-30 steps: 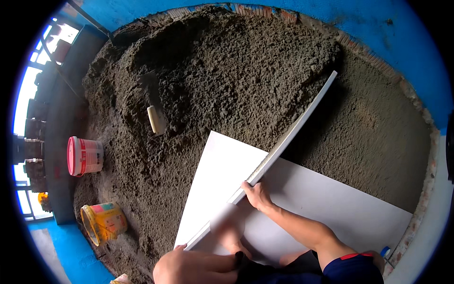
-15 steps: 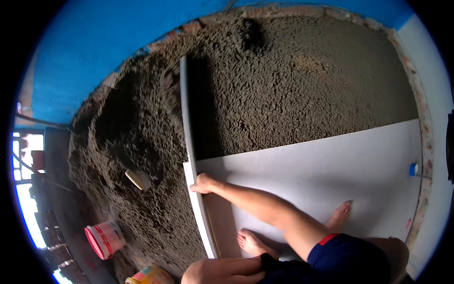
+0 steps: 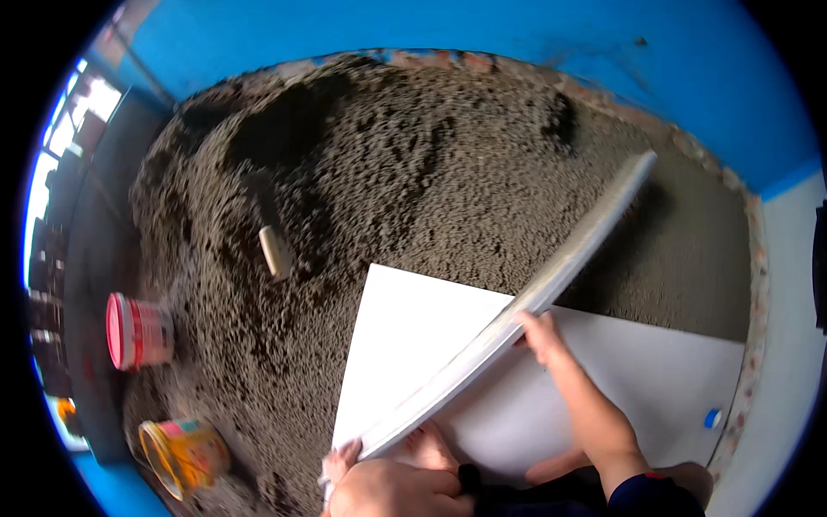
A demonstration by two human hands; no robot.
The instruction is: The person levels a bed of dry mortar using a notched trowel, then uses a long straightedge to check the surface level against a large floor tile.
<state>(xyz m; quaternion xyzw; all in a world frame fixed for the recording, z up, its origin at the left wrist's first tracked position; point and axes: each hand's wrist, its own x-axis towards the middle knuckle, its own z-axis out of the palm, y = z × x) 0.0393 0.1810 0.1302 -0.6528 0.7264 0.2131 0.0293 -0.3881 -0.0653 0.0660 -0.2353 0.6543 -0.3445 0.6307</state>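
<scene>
Below a blue wall (image 3: 413,24) spreads rough grey mortar (image 3: 379,189), with a white board (image 3: 637,379) on it. The bar (image 3: 495,338) slants across the board, far end over mortar. The right hand (image 3: 541,336) grips it mid-length — fingers curled round; the left hand (image 3: 342,462) is at its near end — grip impossible to tell.

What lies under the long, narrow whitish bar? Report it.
Beside the bar, the flat white board shows either side of the near part, grey-brown mortar either side of the far part. Strips directly beneath are covered; contact can't be told.
</scene>
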